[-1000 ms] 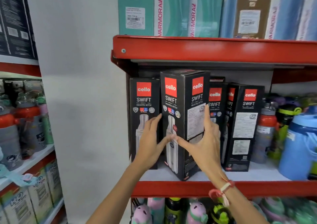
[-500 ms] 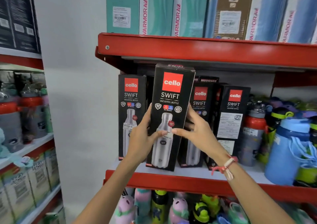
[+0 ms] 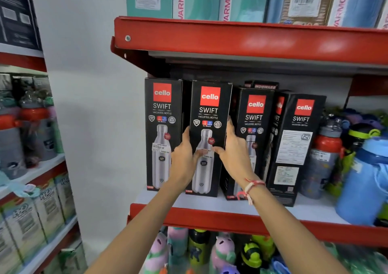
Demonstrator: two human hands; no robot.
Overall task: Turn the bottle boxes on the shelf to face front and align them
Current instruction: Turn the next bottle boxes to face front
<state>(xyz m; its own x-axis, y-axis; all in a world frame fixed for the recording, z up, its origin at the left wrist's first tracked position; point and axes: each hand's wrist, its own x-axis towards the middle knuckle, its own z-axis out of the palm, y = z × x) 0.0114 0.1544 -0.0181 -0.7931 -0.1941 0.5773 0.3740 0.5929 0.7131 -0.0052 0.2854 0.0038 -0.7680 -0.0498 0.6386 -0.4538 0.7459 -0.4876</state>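
Red-edged shelf (image 3: 210, 221) — white wall (image 3: 94, 105), perhaps plaster.

You face a plain white wall (image 3: 88, 105) between two racks of red-edged shelving. The red upper shelf (image 3: 252, 40) casts shadow on the bay beneath it; a second rack (image 3: 27, 168) stands at your left. Light is even and diffuse

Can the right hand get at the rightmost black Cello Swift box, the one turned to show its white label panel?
Probably yes: the right hand is beside it, and the turned black box stands unobstructed at the red shelf's front.
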